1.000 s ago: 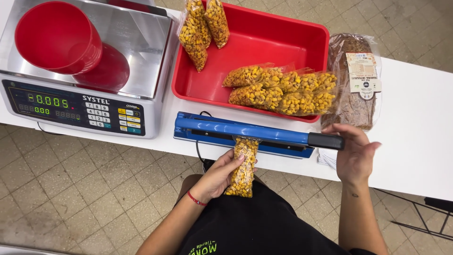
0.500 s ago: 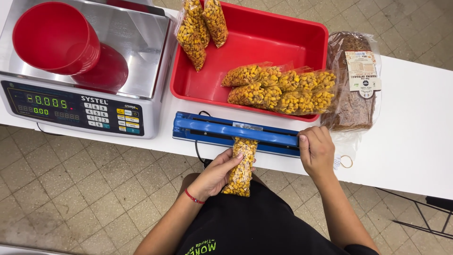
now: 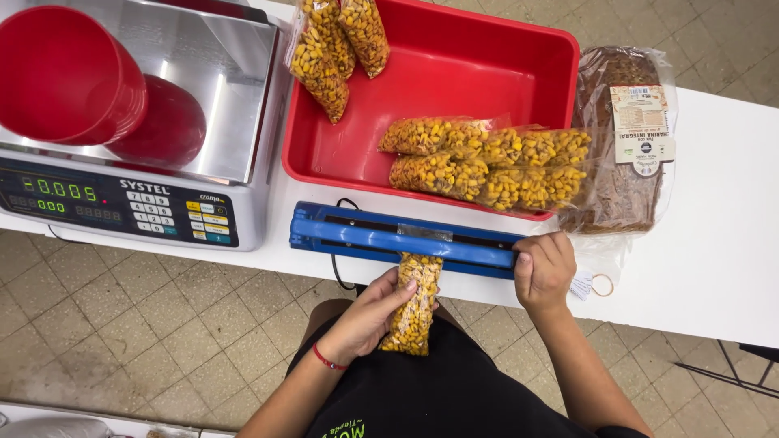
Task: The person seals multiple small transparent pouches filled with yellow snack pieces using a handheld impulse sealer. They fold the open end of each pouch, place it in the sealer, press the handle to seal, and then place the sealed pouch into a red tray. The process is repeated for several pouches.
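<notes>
The left hand (image 3: 375, 312) grips a clear bag of yellow kernels (image 3: 414, 304) hanging off the tabletop (image 3: 714, 243) edge, its neck lying in the blue heat sealer (image 3: 402, 237), while the right hand (image 3: 544, 272), which a second ago was out at the raised handle, now presses fist-closed on the lowered bar, so the bag's mouth is clamped. To the left stand a scale (image 3: 138, 174) with red bowls (image 3: 69, 73); behind, a red tray (image 3: 454, 73) of filled bags and a wrapped loaf (image 3: 621, 146) crowd the sealer's far side.
</notes>
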